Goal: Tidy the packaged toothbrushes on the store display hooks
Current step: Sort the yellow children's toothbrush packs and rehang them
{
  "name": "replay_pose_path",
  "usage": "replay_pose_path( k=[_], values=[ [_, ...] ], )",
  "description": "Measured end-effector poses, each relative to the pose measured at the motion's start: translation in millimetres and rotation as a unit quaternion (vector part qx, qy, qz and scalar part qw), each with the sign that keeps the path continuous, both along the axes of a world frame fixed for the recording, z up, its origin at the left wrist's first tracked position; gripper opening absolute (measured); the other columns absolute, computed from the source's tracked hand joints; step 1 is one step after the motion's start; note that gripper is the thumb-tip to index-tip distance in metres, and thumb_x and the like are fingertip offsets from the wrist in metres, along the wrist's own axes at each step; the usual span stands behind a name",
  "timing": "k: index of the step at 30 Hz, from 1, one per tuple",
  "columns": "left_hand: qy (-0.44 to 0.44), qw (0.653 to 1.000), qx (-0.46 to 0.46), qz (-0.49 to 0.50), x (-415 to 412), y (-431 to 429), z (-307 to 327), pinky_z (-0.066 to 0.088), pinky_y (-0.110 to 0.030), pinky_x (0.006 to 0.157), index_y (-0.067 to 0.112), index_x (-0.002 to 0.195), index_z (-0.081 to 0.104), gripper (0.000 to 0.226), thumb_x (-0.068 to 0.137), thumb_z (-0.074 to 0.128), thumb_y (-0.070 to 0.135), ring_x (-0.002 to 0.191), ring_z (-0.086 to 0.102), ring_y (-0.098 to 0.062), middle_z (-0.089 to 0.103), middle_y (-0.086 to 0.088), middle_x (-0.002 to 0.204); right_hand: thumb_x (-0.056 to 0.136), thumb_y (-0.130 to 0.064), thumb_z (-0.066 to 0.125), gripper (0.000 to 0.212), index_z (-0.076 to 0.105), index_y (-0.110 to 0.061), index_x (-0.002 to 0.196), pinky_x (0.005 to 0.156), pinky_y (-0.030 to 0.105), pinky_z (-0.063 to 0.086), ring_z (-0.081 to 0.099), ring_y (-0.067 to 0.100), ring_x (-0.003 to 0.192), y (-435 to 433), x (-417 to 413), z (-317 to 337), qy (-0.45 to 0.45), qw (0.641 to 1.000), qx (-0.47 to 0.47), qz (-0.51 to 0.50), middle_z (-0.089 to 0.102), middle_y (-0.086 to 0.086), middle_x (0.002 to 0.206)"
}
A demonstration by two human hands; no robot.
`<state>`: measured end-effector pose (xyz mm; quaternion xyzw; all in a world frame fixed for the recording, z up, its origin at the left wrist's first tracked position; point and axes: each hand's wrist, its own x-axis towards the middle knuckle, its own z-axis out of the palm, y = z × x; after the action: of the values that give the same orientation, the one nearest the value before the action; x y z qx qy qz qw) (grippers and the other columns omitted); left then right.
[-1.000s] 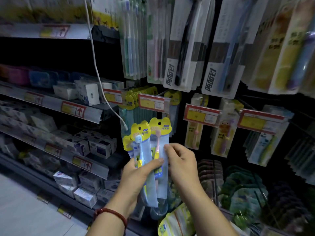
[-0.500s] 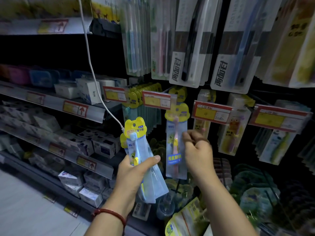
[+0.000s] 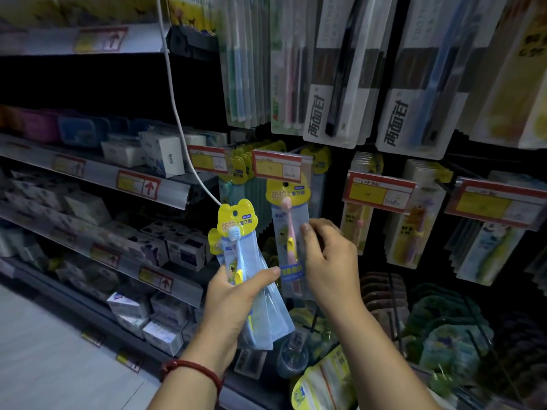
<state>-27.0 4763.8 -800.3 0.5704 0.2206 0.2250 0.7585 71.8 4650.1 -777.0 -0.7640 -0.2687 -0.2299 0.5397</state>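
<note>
My left hand grips a small stack of children's toothbrush packs, the front one with a blue brush and a yellow cat-shaped header. My right hand pinches the right edge of one pink toothbrush pack and holds it up, its header just under the red and yellow price tag at the tip of a display hook. More yellow-headed packs hang on the hooks behind that tag.
Long adult toothbrush packs hang in the row above. Further children's packs hang to the right behind price tags. Shelves of small boxes run to the left, and a white cable hangs down past them. Bagged goods hang below.
My right hand has drawn the pink pack out of the stack and lifted it up and right to the hook's price tag. My left hand kept the remaining packs.
</note>
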Motion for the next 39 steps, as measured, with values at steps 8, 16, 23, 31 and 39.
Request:
replay_pose_path(
  k=[8,16,23,31,39],
  values=[
    [0.001,1.0,-0.003,0.001,0,3,3,0.056,-0.03,0.064,0.012,0.109,0.069,0.046,0.07,0.092,0.016,0.072,0.075,-0.017,0.079,-0.009,0.089,0.102,-0.013,0.054,0.017,0.064,-0.01,0.089,0.067,0.032,0.043,0.056,0.015,0.075,4,-5,-1,-0.058,0.998,-0.006,-0.004,0.06,-0.003,0.083],
    [0.003,1.0,-0.003,0.007,-1,7,4,0.059,-0.032,0.069,0.012,0.11,0.07,0.038,0.076,0.087,0.013,0.077,0.076,-0.021,0.079,-0.011,0.096,0.101,-0.014,0.056,0.017,0.07,-0.009,0.092,0.07,0.028,0.04,0.06,0.015,0.078,12,-8,2,-0.026,0.998,0.028,-0.053,0.065,-0.002,0.084],
    [0.006,1.0,0.005,0.007,-2,8,5,0.061,-0.043,0.083,0.013,0.109,0.07,0.04,0.074,0.09,0.015,0.088,0.078,-0.029,0.08,-0.013,0.098,0.101,-0.012,0.056,0.017,0.068,-0.009,0.088,0.066,0.024,0.038,0.056,0.015,0.074,18,-13,11,-0.046,0.997,0.033,-0.056,0.064,-0.001,0.08],
    [0.0,1.0,-0.008,0.009,-4,10,9,0.06,-0.037,0.077,0.012,0.107,0.07,0.035,0.077,0.087,0.012,0.078,0.076,-0.02,0.08,-0.01,0.095,0.1,-0.01,0.057,0.015,0.067,-0.008,0.088,0.069,0.034,0.042,0.058,0.019,0.077,20,-10,-2,-0.042,0.998,0.003,-0.05,0.064,0.0,0.083],
    [0.0,1.0,-0.012,0.005,-6,12,10,0.061,-0.038,0.078,0.012,0.108,0.07,0.035,0.077,0.087,0.014,0.076,0.075,-0.019,0.077,-0.004,0.085,0.1,-0.012,0.056,0.016,0.069,-0.008,0.092,0.067,0.024,0.037,0.056,0.013,0.076,21,-9,-1,-0.046,0.994,0.047,-0.091,0.065,0.001,0.083]
  ],
)
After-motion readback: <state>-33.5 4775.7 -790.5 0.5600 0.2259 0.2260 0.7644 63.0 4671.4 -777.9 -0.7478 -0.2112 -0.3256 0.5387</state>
